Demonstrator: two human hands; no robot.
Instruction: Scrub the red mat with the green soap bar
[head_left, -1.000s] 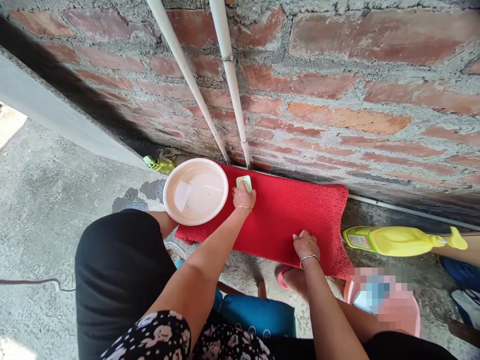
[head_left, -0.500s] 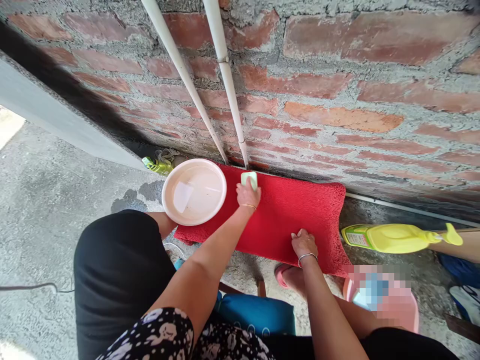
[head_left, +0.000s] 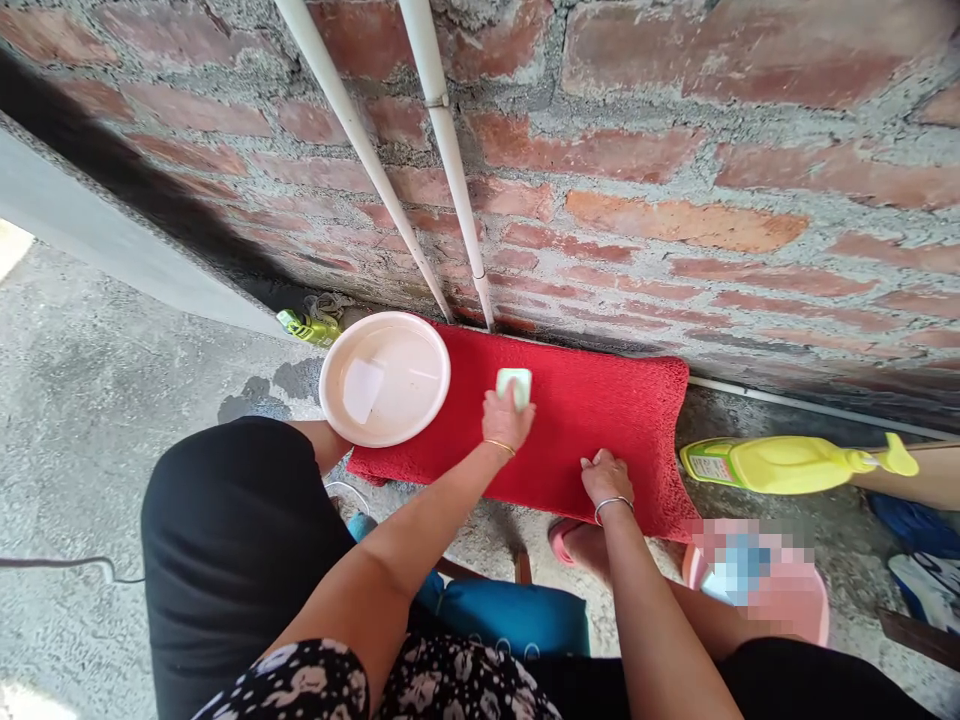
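A red plush mat (head_left: 559, 440) lies stretched out along the foot of the wall. My left hand (head_left: 508, 420) is closed on a small pale green block (head_left: 514, 386) with rounded corners, pressed against the mat's surface; whether it is a brush or a bar of soap I cannot tell. Near the mat's front edge, my right hand (head_left: 606, 478) rests with curled fingers holding the mat, the fingertips partly hidden. A pale pink basin (head_left: 442, 385) with water in it stands on the mat's left end.
A yellow pump bottle (head_left: 787, 465) lies at the mat's right. Below it stands a pink tub (head_left: 817, 600), partly blurred. A yellow-green bottle (head_left: 307, 327) is behind the basin. White pipes (head_left: 455, 170) run down the brick wall (head_left: 637, 150). Another person's leg and shoe (head_left: 930, 590) show at far right.
My left hand has moved the pale green block a little right and nearer to me across the mat. My right hand stays in its place on the mat. The view shifts slightly.
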